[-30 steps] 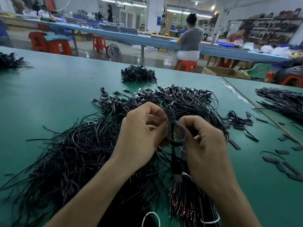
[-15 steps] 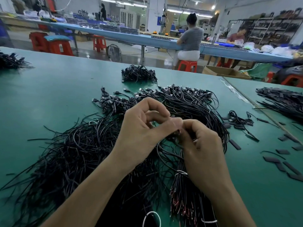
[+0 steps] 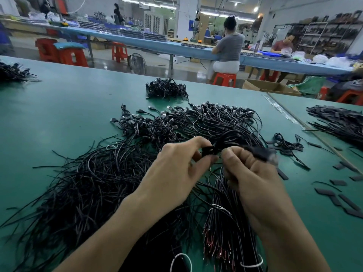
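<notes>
My left hand (image 3: 177, 169) and my right hand (image 3: 253, 177) meet above a large heap of thin black cables (image 3: 102, 179) on the green table (image 3: 59, 107). Between them is a coiled black cable (image 3: 211, 149). My left thumb and fingers pinch its bunched end. My right hand grips the other side, and the cable's plug end (image 3: 263, 153) sticks out to the right, blurred. Below my right hand lies a bound bundle of cables with red-tipped ends (image 3: 222, 242), held by white ties.
Finished coiled cables with plugs (image 3: 206, 118) lie behind my hands, and a smaller pile (image 3: 167, 89) sits farther back. Black strips (image 3: 337, 199) are scattered at the right, beside another cable pile (image 3: 337, 122). People sit at a long blue bench (image 3: 157, 44) beyond.
The cable loop that stood upright between my hands is now wound tight and lies sideways. Both hands have shifted slightly apart, and the plug end has swung out to the right.
</notes>
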`<action>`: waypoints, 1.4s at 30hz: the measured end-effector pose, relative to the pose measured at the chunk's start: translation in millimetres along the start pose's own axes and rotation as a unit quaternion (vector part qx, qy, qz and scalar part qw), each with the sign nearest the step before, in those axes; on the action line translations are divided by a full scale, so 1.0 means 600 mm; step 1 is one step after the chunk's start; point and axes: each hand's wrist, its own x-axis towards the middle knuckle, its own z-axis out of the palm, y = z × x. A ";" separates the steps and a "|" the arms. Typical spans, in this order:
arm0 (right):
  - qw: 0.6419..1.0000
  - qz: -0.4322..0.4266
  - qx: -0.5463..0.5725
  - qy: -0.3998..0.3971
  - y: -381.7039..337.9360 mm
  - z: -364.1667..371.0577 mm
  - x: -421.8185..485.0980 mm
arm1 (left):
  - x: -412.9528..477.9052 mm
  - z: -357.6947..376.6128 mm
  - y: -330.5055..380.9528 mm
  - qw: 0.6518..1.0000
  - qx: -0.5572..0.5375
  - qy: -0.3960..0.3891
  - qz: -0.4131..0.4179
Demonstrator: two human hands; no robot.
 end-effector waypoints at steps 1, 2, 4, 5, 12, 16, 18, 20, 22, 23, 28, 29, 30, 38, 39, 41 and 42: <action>0.999 0.032 0.030 -0.003 0.001 0.001 0.000 | 0.001 -0.002 -0.001 1.000 0.019 0.010 0.007; 0.998 0.049 0.041 -0.003 0.003 0.002 0.001 | 0.001 -0.002 -0.003 0.999 0.031 0.018 0.011; 0.998 0.053 0.011 0.011 0.006 0.004 0.001 | 0.008 -0.003 -0.007 0.999 0.021 0.029 -0.008; 0.998 0.049 -0.019 0.025 0.008 0.004 0.002 | 0.016 -0.003 -0.012 0.999 0.002 0.037 -0.037; 0.932 -0.012 -0.362 0.013 0.044 -0.003 0.007 | 0.112 -0.031 -0.093 0.938 -0.123 0.131 -0.297; 0.842 0.004 -0.535 -0.063 0.066 0.011 0.005 | 0.095 -0.024 -0.105 0.965 0.014 0.122 -0.230; 0.833 -0.011 -0.548 -0.071 0.070 0.024 0.002 | 0.079 -0.016 -0.100 0.976 0.083 0.080 -0.184; 0.814 -0.013 -0.576 -0.075 0.069 0.033 -0.003 | 0.064 -0.009 -0.095 0.982 0.096 0.014 -0.164; 0.791 0.000 -0.605 -0.087 0.066 0.036 -0.007 | 0.054 -0.006 -0.084 0.983 0.102 -0.056 -0.141; 0.787 -0.001 -0.610 -0.092 0.063 0.036 -0.008 | 0.050 -0.005 -0.081 0.982 0.110 -0.096 -0.122; 0.937 -0.061 -0.334 -0.082 0.026 0.030 -0.008 | 0.037 0.010 -0.087 0.944 0.153 -0.290 -0.040; 0.955 -0.071 -0.278 -0.074 0.013 0.029 -0.009 | 0.034 0.013 -0.090 0.952 0.153 -0.265 -0.024; 0.962 -0.088 -0.251 -0.057 0.003 0.027 -0.010 | 0.032 0.015 -0.092 0.964 0.154 -0.218 -0.009; 0.913 -0.115 -0.342 0.188 -0.002 -0.011 -0.001 | 0.032 0.002 -0.049 0.977 -0.019 0.212 -0.009; 0.905 -0.115 -0.349 0.214 -0.003 -0.016 0.001 | 0.032 -0.001 -0.044 0.970 -0.026 0.242 -0.004; 0.891 -0.106 -0.353 0.265 -0.003 -0.033 0.006 | 0.032 -0.016 -0.038 0.949 -0.040 0.314 0.003; 0.884 -0.094 -0.355 0.288 -0.002 -0.045 0.008 | 0.033 -0.029 -0.037 0.932 -0.055 0.359 0.004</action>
